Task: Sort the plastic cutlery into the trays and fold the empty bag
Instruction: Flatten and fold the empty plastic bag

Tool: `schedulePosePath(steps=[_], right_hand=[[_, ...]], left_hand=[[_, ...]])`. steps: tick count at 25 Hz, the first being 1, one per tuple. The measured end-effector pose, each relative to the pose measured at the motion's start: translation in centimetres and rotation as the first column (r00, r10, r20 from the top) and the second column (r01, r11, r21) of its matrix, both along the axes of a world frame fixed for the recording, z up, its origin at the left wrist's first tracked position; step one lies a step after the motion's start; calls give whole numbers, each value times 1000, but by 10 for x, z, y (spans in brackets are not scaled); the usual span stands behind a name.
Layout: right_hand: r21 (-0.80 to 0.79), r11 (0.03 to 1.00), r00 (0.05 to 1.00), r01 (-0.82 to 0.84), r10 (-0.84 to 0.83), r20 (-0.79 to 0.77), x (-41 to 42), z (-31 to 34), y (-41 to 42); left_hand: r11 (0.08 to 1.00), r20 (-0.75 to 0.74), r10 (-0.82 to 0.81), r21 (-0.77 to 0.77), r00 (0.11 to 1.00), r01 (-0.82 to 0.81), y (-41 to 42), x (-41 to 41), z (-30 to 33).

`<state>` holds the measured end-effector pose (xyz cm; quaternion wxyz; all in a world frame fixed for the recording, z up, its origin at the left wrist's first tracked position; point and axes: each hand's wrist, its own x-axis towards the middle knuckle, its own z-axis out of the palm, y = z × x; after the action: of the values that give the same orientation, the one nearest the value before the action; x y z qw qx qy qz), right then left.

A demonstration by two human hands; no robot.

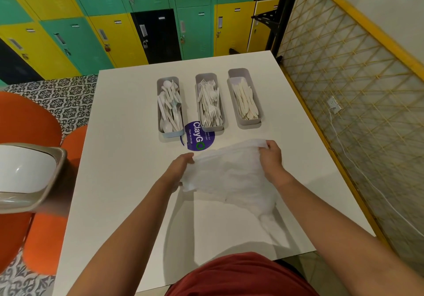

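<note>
The cutlery appears sorted into the three trays point(244, 98); the bag point(229, 176) is held above the table point(128, 158), its top edge pinched by the right hand point(270, 155) and its side gripped by the left hand point(181, 167). Folding seems in hand: next, the bag should be laid flat and doubled over.

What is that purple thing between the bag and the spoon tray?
A round purple ClayGO sticker lies on the table between the bag and the spoon tray, in the head view.

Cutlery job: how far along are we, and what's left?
Sorting looks done: spoons fill the left tray, forks the middle tray, knives the right tray, and no loose cutlery shows on the table. In hand: the left hand and right hand hold the plastic bag, spread and crumpled. Left: folding it flat.
</note>
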<state>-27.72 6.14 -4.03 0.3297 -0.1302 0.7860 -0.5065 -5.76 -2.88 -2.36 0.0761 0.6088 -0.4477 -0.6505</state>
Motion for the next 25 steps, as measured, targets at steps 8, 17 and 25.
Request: schedulePosePath(steps=[8, 17, 25], right_hand=[[186, 969, 864, -165, 233, -446, -2, 10, 11], [207, 864, 836, -458, 498, -228, 15, 47, -17], [250, 465, 492, -849, 869, 54, 34, 60, -20]], left_hand=[[897, 115, -163, -398, 980, 195, 1, -11, 3], [649, 148, -296, -693, 944, 312, 1, -24, 38], [693, 38, -253, -690, 967, 209, -2, -28, 57]])
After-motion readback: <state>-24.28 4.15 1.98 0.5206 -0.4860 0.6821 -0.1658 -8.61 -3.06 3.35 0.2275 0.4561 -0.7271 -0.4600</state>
